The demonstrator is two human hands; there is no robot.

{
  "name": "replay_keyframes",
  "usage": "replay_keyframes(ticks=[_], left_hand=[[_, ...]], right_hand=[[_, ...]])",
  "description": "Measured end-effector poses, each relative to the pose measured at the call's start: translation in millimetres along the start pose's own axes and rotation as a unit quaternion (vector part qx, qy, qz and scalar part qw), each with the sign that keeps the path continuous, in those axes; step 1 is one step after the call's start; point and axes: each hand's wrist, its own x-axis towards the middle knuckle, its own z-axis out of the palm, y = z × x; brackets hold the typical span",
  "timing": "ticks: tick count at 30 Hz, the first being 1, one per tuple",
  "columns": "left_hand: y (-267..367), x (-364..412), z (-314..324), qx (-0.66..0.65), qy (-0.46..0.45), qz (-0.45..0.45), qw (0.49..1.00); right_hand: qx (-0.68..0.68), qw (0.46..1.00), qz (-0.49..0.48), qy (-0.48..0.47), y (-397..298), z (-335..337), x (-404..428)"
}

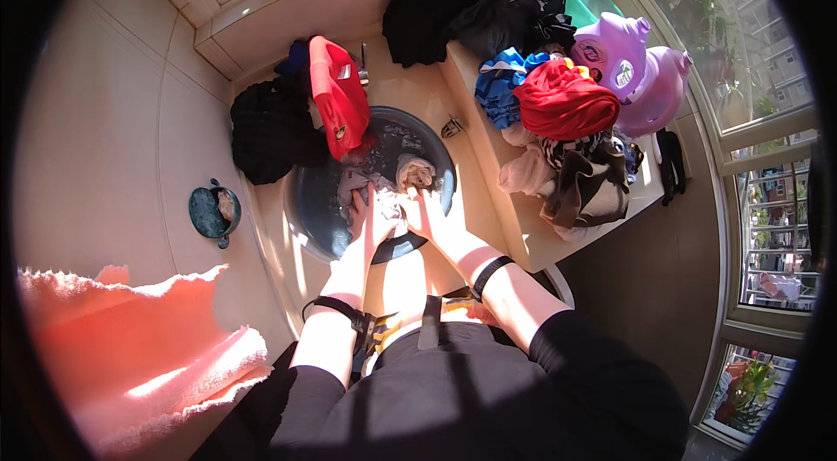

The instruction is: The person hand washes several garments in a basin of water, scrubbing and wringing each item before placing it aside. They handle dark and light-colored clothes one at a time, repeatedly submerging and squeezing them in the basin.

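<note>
A round grey-blue basin (314, 199) of water stands in the sink before me. My left hand (371, 216) is in the basin on wet, pale greyish cloth (356, 181), its fingers partly over the fabric. Beside it, my right hand (422, 212) rests against a bunched beige cloth (416, 171) near the basin's right side; whether its fingers grip the cloth is unclear. A red garment (337, 95) hangs over the far left part of the basin, its lower end at the water. Black clothing (271, 127) lies against the basin's left rim.
A metal faucet (363, 65) stands behind the red garment. On the right ledge are a red cloth bundle (567, 100), brown cloth (592, 190), purple plastic jugs (611, 52) and a green basin (588, 0). Dark clothes (438, 13) lie behind. A green soap dish (212, 212) is on the left wall.
</note>
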Motion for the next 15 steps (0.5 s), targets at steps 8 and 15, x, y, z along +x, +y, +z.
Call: replay_keyframes(ticks=[8,15], left_hand=[[-24,42,30,0.01,-0.027,-0.139,0.99],[-57,60,45,0.263,-0.028,-0.019,0.964]], right_hand=[[0.064,0.988,0.025,-0.136,-7,2,36],[0.12,0.961,0.016,-0.25,-15,35,64]])
